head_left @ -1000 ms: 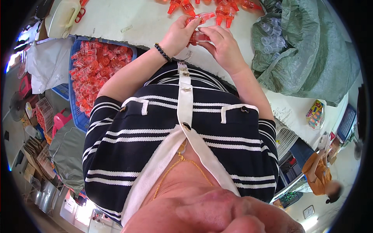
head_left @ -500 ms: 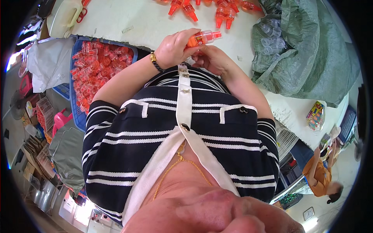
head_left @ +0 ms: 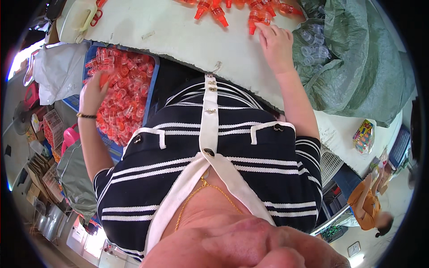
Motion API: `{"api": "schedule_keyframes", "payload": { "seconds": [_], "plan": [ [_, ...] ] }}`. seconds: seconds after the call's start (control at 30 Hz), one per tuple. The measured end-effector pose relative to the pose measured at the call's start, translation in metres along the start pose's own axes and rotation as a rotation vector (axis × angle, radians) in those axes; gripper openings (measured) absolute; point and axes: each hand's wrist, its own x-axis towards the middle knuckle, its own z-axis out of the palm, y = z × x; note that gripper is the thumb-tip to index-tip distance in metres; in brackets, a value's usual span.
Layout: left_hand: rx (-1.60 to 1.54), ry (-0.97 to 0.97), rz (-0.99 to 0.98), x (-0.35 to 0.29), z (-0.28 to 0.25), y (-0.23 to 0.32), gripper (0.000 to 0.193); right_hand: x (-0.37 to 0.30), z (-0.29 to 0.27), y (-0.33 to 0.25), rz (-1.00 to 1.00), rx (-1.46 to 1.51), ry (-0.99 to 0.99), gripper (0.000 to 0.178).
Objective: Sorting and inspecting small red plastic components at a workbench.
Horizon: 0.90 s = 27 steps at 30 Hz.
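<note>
Hands were held well apart. The left hand (head_left: 92, 92) was placed over the blue crate (head_left: 153, 85) at left, fingers bent by a blurred red bottle (head_left: 105, 79); whether it was gripped could not be told. The crate was heaped with red-orange bottles (head_left: 127, 105). The right hand (head_left: 277, 47) was extended over the white worktop (head_left: 178, 40), thumb and fingers parted, fingertips set at an upright-nozzled, lying red bottle (head_left: 260, 18) near the far edge of view. More red bottles (head_left: 218, 15) were grouped to its left. At right, clear plastic pieces (head_left: 314, 47) were held in an open green sack (head_left: 362, 71). A pale jug (head_left: 71, 22) and red-handled scissors (head_left: 96, 18) were seen at far left, a colourful packet (head_left: 364, 137) at right.
</note>
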Motion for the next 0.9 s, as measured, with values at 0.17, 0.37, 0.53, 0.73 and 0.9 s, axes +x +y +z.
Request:
{"api": "schedule_keyframes", "payload": {
  "seconds": [0.17,0.37,0.53,0.73,0.9],
  "plan": [
    [0.221,-0.177,-0.172,-0.025,0.002,-0.025,0.047,0.004,0.01,0.001,-0.029,-0.23,-0.031,0.03],
    [-0.107,0.286,0.451,0.077,0.003,0.115,0.042,0.01,0.023,0.004,-0.111,-0.228,-0.037,0.028],
    [-0.02,0.732,0.777,0.149,0.026,0.212,0.032,0.02,-0.001,-0.03,0.007,0.057,0.036,0.023],
    [-0.017,0.66,0.857,0.174,0.037,0.255,0.026,-0.004,-0.011,-0.032,0.339,0.618,0.07,0.02],
    [-1.29,0.042,0.603,0.11,0.041,0.278,0.027,-0.014,-0.002,-0.043,0.508,1.147,0.01,0.023]
  ]
}}
